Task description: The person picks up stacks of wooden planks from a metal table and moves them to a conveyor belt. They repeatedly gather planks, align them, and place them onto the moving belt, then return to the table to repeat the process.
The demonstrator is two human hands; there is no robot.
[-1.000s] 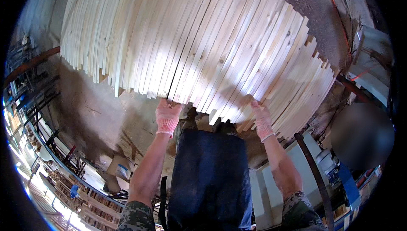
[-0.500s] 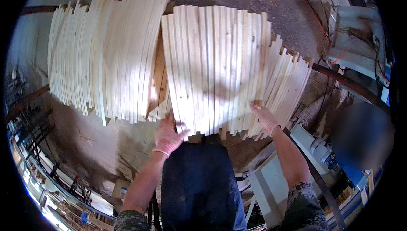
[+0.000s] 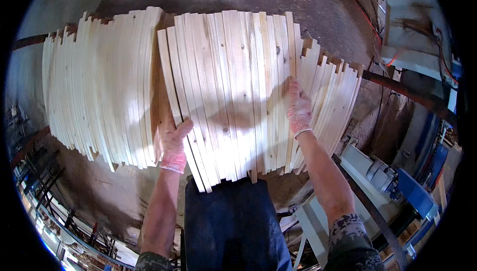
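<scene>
A raised row of pale wooden strips (image 3: 228,97) lies side by side in front of me, its ends uneven. At its left side, my left hand (image 3: 174,147), in a pinkish knit glove, has its thumb over the outermost strip while its fingers are hidden below. My gloved right hand (image 3: 299,109) grips the row's right side, fingers pointing away from me. The two leftmost strips fan slightly away from the others at their near ends. Lower strips (image 3: 330,97) show beyond my right hand.
Left of the row stands another wide stack of strips (image 3: 104,92). Dark metal rails (image 3: 407,94) run out past the stacks. A machine with a motor (image 3: 382,174) sits at the lower right, and a grey metal cabinet (image 3: 415,32) at the far right. Dark apron cloth (image 3: 228,221) covers my front.
Both hands have slid farther up along the sides of the row. The row's left strips have shifted left and toward me, and the outermost now splay. My view has also shifted.
</scene>
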